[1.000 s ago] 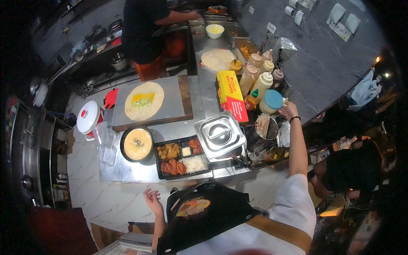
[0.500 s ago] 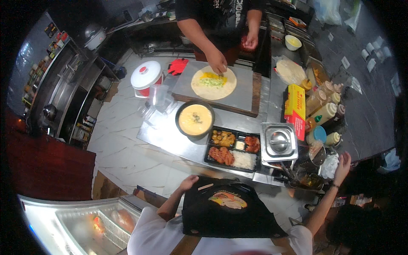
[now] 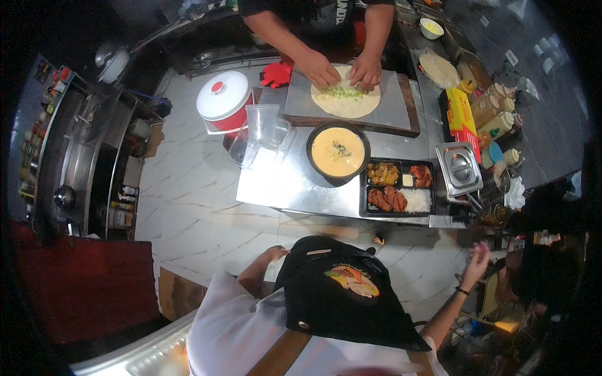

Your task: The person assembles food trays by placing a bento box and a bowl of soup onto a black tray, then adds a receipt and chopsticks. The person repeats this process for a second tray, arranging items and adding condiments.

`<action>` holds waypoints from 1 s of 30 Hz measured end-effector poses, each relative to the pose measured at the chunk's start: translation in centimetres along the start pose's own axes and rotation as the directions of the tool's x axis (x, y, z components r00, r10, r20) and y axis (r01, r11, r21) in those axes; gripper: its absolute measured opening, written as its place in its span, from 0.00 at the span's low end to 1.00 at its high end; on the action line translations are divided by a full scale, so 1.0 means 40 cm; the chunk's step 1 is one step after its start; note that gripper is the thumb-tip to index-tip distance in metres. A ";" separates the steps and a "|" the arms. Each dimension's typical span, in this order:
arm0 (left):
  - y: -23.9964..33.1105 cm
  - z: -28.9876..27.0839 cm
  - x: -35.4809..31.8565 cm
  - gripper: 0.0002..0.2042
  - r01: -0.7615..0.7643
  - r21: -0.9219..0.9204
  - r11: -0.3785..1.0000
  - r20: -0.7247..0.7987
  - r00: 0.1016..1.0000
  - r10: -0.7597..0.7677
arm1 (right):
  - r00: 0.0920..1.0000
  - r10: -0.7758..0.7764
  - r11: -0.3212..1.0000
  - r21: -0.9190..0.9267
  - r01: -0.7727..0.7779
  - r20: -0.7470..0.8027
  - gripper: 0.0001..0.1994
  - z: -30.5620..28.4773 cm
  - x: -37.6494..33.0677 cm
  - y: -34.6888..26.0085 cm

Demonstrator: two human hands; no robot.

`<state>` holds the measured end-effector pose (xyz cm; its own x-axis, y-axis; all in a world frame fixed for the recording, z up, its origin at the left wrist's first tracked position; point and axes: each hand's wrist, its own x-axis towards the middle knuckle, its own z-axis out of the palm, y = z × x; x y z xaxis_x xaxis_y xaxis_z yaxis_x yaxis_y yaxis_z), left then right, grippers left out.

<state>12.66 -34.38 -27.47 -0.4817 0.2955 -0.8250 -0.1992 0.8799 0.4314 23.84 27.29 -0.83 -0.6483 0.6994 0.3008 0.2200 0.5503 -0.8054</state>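
My left hand (image 3: 274, 253): empty, loosely curled beside my black apron (image 3: 342, 294). My right hand (image 3: 478, 255): raised, fingers loosely spread, empty, below the table (image 3: 282, 185) edge near the steel container (image 3: 459, 168)

Yellow-red box (image 3: 463, 116) beside sauce bottles (image 3: 495, 116).

Bright overhead light falls on the steel counter (image 3: 295, 188) and the pale marble floor (image 3: 188, 194), with soft glare at the counter's near left corner. The surroundings sink into deep shadow, black toward the rim. Fisheye bending curves the counter's edges. The right hand (image 3: 480, 254) is motion-blurred; the near clothing is soft
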 end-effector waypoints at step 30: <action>-0.228 0.012 -0.147 0.22 -0.331 0.377 0.865 0.246 0.936 0.250 | 0.322 0.853 0.514 -0.548 -0.660 0.411 0.17 0.151 -1.681 0.281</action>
<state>17.70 -43.95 -26.73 -0.2906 0.5886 -0.7544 0.3091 0.8039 0.5082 65.50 -16.29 -33.19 -0.3207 0.5074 -0.7998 0.9406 0.0711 -0.3320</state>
